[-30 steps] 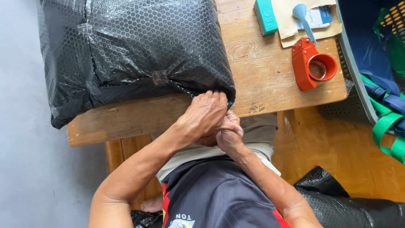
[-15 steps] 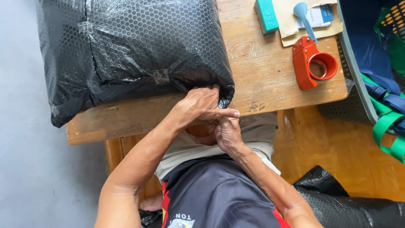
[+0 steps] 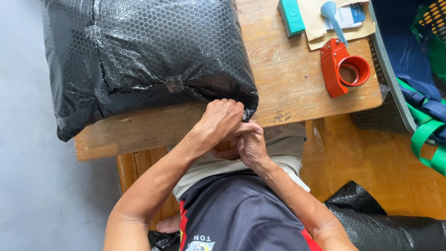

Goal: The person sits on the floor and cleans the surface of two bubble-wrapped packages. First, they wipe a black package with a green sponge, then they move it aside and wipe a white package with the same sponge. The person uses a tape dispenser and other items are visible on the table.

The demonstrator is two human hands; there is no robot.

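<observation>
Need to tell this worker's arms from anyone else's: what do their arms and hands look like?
Both arms are bare to above the elbow: no gloves, watch or rings visible on the left hand or right hand. They wear a dark shirt with red side trim and a pale print.

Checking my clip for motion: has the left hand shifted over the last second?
Yes. The left hand opened toward the table edge half a second ago, then curled shut again at the black bubble-wrapped parcel corner.

The left hand (image 3: pixel 222 122) and right hand (image 3: pixel 251 145) met at the black bubble-wrapped parcel's (image 3: pixel 144 60) 5 o'clock corner; the red tape dispenser (image 3: pixel 343 67) lay at 3 o'clock.
</observation>
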